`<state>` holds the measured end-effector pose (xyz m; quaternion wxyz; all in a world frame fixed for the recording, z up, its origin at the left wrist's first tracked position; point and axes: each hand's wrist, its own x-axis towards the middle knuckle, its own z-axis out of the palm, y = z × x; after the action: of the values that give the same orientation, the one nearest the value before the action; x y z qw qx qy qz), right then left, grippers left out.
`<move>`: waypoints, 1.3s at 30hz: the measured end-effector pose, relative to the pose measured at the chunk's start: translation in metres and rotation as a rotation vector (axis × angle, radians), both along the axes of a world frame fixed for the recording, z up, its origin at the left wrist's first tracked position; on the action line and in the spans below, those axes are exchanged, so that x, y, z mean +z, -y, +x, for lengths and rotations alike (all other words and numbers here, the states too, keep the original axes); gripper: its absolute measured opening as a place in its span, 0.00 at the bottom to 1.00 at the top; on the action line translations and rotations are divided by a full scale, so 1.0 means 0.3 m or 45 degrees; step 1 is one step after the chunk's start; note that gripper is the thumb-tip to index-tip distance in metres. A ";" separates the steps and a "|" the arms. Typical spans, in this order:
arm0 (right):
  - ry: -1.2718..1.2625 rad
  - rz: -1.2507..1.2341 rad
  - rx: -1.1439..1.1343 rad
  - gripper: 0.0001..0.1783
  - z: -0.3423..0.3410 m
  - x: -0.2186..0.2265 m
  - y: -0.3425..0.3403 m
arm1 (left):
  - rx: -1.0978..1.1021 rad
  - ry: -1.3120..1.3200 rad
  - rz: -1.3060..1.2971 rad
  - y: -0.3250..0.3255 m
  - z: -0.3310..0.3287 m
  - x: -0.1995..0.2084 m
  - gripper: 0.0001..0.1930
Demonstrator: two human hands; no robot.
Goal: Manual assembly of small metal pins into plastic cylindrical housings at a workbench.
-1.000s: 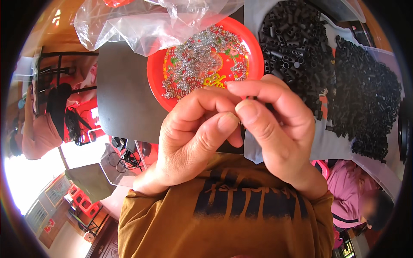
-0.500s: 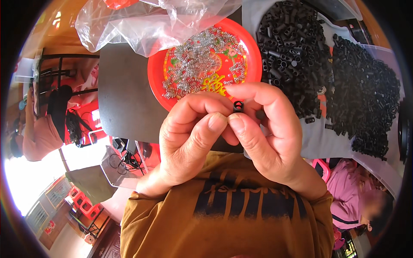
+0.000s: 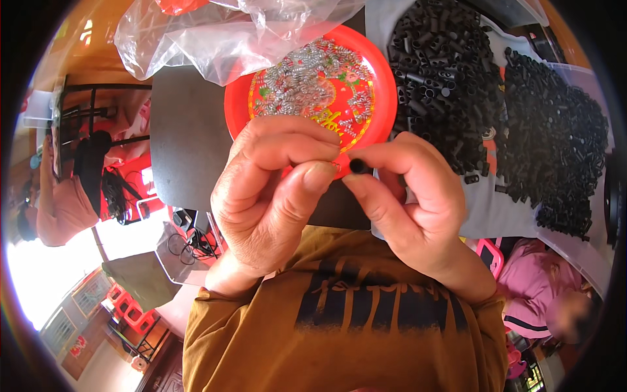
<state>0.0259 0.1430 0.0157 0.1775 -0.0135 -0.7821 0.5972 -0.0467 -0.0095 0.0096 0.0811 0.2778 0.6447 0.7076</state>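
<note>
Thumb and forefinger of my right hand (image 3: 418, 196) pinch a short black plastic tube (image 3: 358, 166), its dark round opening showing. Just to its left, my left hand (image 3: 268, 196) is closed in a pinch; whatever lies between its fingertips, if anything, is too small to make out. A narrow gap parts the two hands. Beyond them is a red plate (image 3: 385, 98) with a floral pattern, partly hidden by my left fingers. Many small silver coil springs (image 3: 297, 85) are heaped on it.
Larger black tubes (image 3: 444, 91) lie piled on a grey cloth (image 3: 477, 212) at the right, beside a heap of smaller black parts (image 3: 555, 130). A clear plastic bag (image 3: 196, 42) overhangs the plate's far left. Another person in pink (image 3: 539, 287) sits at the lower right.
My hands have drawn apart, the left shifting leftward. The black tube, earlier at both hands' fingertips, now stays in my right fingers with its opening turned differently.
</note>
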 end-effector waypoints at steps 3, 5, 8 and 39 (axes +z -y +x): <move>-0.047 0.124 0.005 0.14 0.000 -0.005 -0.004 | -0.005 -0.050 -0.107 -0.007 -0.002 0.013 0.06; -0.064 0.141 -0.014 0.15 -0.001 -0.008 -0.006 | -0.006 -0.088 -0.160 -0.004 -0.004 0.008 0.06; -0.068 0.177 -0.008 0.15 0.003 -0.006 -0.008 | 0.000 -0.153 -0.238 0.001 -0.003 0.015 0.06; 0.009 -0.516 0.069 0.14 0.051 0.042 -0.004 | -0.036 -0.432 -0.031 -0.077 0.099 -0.045 0.18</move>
<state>0.0411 0.1443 0.0283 0.1524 -0.0299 -0.6466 0.7469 -0.0170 0.0136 -0.0040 -0.0155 0.4014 0.6537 0.6414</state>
